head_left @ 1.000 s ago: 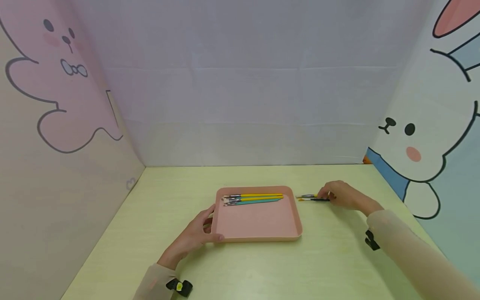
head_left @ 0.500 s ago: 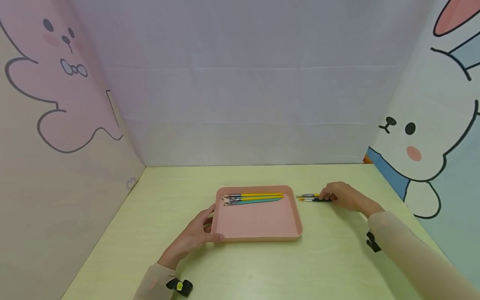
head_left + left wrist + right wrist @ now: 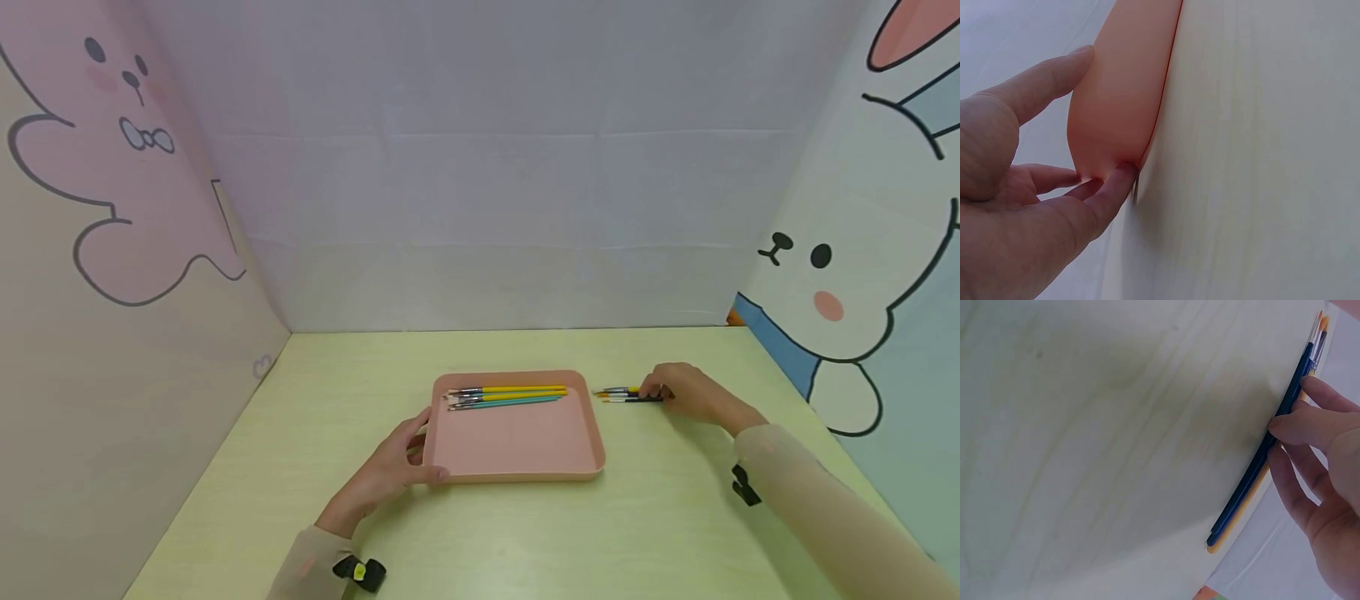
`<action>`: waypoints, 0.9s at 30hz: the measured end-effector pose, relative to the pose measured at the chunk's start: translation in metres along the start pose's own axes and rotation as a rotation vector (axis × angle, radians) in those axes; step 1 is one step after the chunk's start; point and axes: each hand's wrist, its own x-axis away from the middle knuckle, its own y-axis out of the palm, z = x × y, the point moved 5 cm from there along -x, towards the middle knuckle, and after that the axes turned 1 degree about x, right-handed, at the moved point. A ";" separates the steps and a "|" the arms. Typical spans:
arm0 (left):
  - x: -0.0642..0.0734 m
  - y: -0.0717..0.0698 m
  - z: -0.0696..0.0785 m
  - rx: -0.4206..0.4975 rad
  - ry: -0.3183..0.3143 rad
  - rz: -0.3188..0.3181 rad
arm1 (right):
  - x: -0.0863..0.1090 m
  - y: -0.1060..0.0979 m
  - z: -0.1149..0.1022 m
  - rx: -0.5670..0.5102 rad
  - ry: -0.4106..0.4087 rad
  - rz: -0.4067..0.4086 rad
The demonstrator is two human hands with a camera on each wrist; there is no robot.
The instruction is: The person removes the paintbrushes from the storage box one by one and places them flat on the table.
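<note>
In the head view, several paintbrushes [image 3: 517, 390] with yellow and teal handles lie side by side in the back part of a pink tray [image 3: 517, 450]. My left hand [image 3: 393, 462] holds the tray's left side, thumb at the near corner. The left wrist view has the thumb and fingertips against the tray wall [image 3: 1125, 94]. Right of the tray, my right hand [image 3: 678, 390] pinches a small bunch of paintbrushes on the table, bristles toward the tray. In the right wrist view the thumb presses dark blue handles [image 3: 1250, 469], with a yellow handle [image 3: 1238, 515] beside them.
The pale wood-grain table [image 3: 517, 542] spreads around the tray. A whitish back wall [image 3: 517, 208] and side panels with cartoon animals close it in; the right panel [image 3: 862, 292] rises near the right forearm. Black straps sit on both sleeves.
My right hand has slid slightly right, and the dark paintbrush under it has shifted right too; another bristle tip now shows between the brushes. Left hand and tray stay put.
</note>
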 end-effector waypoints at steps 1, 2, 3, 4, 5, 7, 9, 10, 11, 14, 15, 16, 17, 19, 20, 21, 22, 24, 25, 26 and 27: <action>0.000 0.000 0.000 0.000 -0.001 0.001 | 0.000 0.000 0.000 0.001 -0.003 -0.001; 0.000 0.000 0.000 0.000 -0.002 0.002 | 0.000 -0.001 0.000 0.002 0.000 -0.002; 0.000 0.000 0.000 -0.002 -0.003 0.003 | 0.000 -0.001 0.000 0.003 -0.005 -0.003; 0.000 0.000 0.000 -0.001 -0.004 0.004 | 0.000 -0.002 0.000 0.005 -0.002 -0.002; 0.000 0.000 0.000 -0.003 -0.004 0.006 | 0.000 -0.003 -0.001 0.007 0.000 -0.002; 0.000 0.000 0.001 -0.002 -0.004 0.006 | 0.000 -0.005 -0.001 0.012 0.000 0.004; 0.000 0.000 0.000 -0.001 -0.003 0.004 | -0.001 -0.008 -0.002 0.011 0.004 0.007; 0.000 0.000 0.000 -0.001 -0.002 0.003 | -0.002 -0.010 -0.003 0.008 0.008 0.005; 0.000 0.000 0.000 -0.005 0.000 0.003 | -0.003 -0.011 -0.005 0.006 0.009 0.002; 0.000 0.000 0.000 -0.008 0.001 0.003 | -0.007 -0.016 -0.011 -0.002 0.018 -0.007; 0.000 0.000 0.000 -0.012 0.000 0.004 | -0.009 -0.018 -0.013 -0.005 0.022 -0.008; 0.000 0.000 0.000 -0.014 -0.001 0.005 | -0.011 -0.020 -0.016 -0.008 0.025 -0.009; 0.000 0.000 0.000 -0.013 -0.003 0.006 | -0.013 -0.022 -0.019 -0.014 0.029 -0.008; 0.001 0.000 0.000 -0.012 -0.004 0.006 | -0.016 -0.026 -0.026 -0.033 0.033 -0.005; 0.001 0.000 0.000 -0.011 -0.005 0.004 | -0.018 -0.028 -0.030 -0.042 0.035 -0.004; 0.001 0.000 0.000 -0.009 -0.005 0.004 | -0.020 -0.030 -0.033 -0.048 0.035 -0.002; 0.001 0.000 0.000 -0.009 -0.006 0.004 | -0.022 -0.032 -0.037 -0.052 0.026 0.000; 0.001 0.000 0.000 -0.008 -0.004 0.003 | -0.026 -0.035 -0.044 -0.061 0.024 -0.002; 0.000 0.000 0.000 -0.007 -0.004 0.003 | -0.028 -0.036 -0.047 -0.065 0.022 -0.004; 0.000 0.000 0.000 -0.006 -0.005 0.003 | -0.031 -0.037 -0.050 -0.065 0.020 -0.005; 0.000 0.000 0.000 -0.007 -0.004 0.004 | -0.033 -0.038 -0.053 -0.069 0.017 -0.007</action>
